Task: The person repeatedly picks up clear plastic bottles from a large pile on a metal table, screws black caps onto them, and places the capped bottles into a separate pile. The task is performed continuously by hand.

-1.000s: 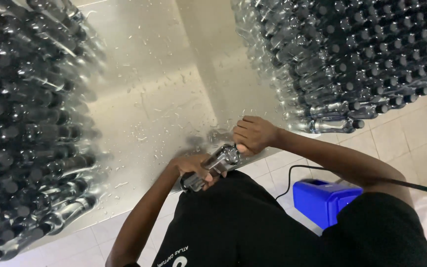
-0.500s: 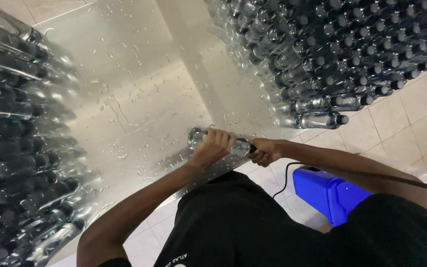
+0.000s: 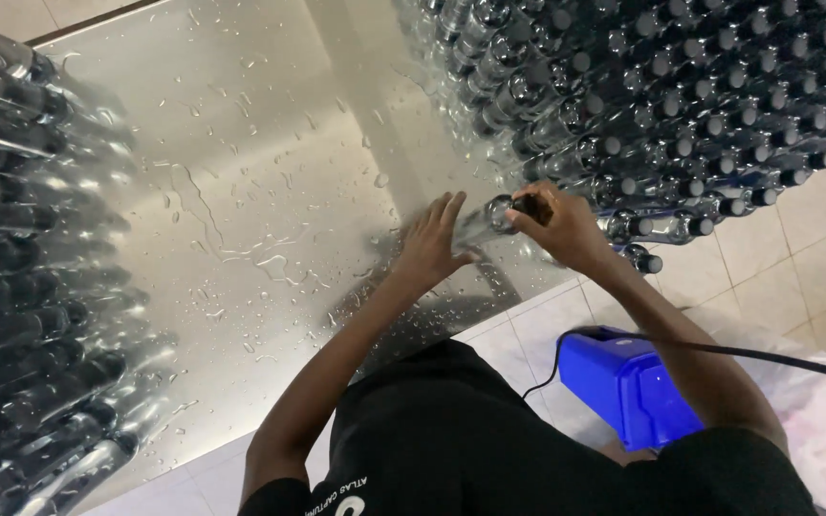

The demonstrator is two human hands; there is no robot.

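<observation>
A clear plastic bottle (image 3: 483, 224) with a black cap lies tilted over the wet steel table (image 3: 270, 182), next to the right-hand stack of bottles (image 3: 662, 86). My right hand (image 3: 558, 225) is closed around its capped end. My left hand (image 3: 429, 245) rests against the bottle's body with its fingers spread. Both hands are close to the table's near edge.
A second tall stack of capped clear bottles (image 3: 31, 268) fills the left side of the table. A blue plastic box (image 3: 623, 382) stands on the tiled floor (image 3: 767, 287) below, with a black cable (image 3: 767, 355) running to it. Water drops cover the steel.
The bottle has gone from my lap side up and right to the right-hand stack. My left hand let go of its grip and now lies spread against it.
</observation>
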